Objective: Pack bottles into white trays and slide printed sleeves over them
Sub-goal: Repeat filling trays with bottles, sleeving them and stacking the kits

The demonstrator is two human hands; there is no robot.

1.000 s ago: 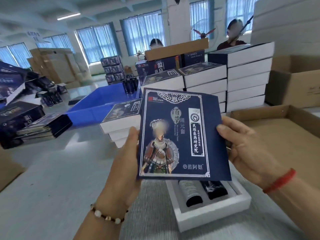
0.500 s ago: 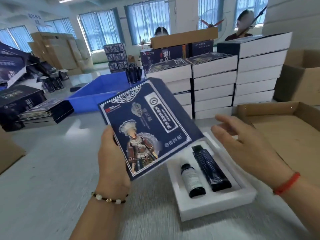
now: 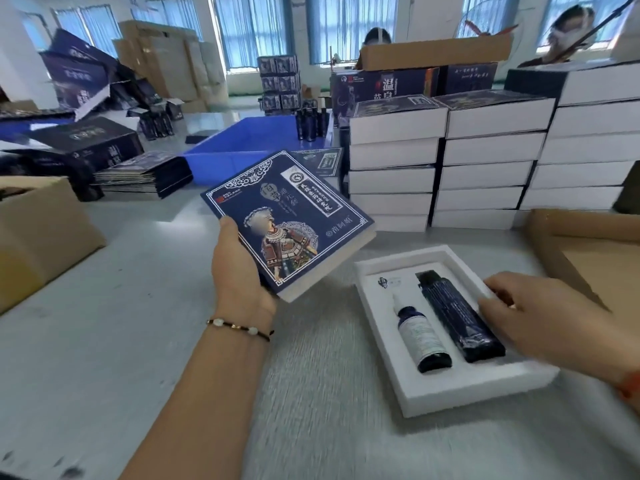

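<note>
The left hand (image 3: 242,271) is raised on an outstretched forearm, thumb on top and fingers curled beneath, gripping the printed sleeve (image 3: 287,220). The right hand (image 3: 540,317) reaches in low, palm down, fingers (image 3: 491,306) resting on the white tray (image 3: 381,327).

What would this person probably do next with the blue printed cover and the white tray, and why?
Probably steady the white tray with the right hand, then bring the printed sleeve to one end. Both bottles already lie in it, the right hand rests at its right edge, and the left hand holds the sleeve up, off the tray.
</note>
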